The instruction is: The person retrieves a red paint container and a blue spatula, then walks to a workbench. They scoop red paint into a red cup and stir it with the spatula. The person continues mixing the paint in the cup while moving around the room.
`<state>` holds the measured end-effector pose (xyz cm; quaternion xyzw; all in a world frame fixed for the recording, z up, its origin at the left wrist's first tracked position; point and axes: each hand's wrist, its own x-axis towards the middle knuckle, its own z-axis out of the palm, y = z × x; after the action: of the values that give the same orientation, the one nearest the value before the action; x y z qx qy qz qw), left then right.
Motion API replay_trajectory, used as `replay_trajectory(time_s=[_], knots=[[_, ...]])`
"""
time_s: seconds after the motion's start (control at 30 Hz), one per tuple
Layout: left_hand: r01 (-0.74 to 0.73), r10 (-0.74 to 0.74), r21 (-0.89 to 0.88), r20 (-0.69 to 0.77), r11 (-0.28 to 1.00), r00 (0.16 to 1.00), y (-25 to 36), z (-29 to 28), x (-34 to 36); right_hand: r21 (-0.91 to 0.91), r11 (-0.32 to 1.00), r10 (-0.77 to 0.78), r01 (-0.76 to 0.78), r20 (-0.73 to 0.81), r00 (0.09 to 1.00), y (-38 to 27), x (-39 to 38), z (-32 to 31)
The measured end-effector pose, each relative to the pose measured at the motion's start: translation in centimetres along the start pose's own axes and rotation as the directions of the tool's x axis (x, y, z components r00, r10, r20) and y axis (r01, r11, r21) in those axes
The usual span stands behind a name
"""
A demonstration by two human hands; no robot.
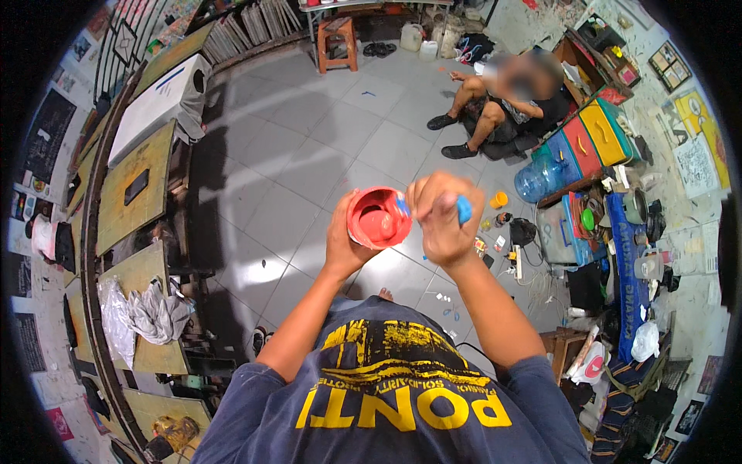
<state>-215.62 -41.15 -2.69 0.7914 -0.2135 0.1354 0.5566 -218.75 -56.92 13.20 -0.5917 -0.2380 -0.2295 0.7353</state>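
My left hand (345, 240) is wrapped round the side of an open round tub (357, 207) and holds it up in front of my chest. Its inside and rim are coated in thick red paint-like stuff (396, 226). Beside the tub's right rim, my right hand (447, 220) is closed in a grip and slightly blurred. A blue tool (464, 209) pokes out of that fist. Another blue piece shows at the tub's rim, seemingly part of the same tool. My fingers hide the middle of it, and its exact kind cannot be made out.
Wooden-topped benches line the left, bearing a phone (137, 186) and plastic bags (147, 313). A person (514, 100) sits at the back right. Nearby are a large water bottle (539, 179), coloured drawers (581, 139), a yellow cup (499, 199) and floor cables (541, 286). An orange stool (337, 42) stands far back.
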Motion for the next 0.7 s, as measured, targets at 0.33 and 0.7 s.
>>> replay_trajectory(time_s=[0.33, 0.7], knots=[[0.038, -0.038, 0.008, 0.045, 0.999, 0.998, 0.1, -0.4, 0.6, -0.085, 0.996, 0.016, -0.003, 0.161, 0.987, 0.9, -0.8, -0.4], [0.035, -0.035, 0.020, 0.036, 0.999, 0.999, -0.8, -1.1, 0.4, 0.256, 0.957, 0.136, -0.137, 0.024, 0.990, 1.1, -0.4, 0.8]])
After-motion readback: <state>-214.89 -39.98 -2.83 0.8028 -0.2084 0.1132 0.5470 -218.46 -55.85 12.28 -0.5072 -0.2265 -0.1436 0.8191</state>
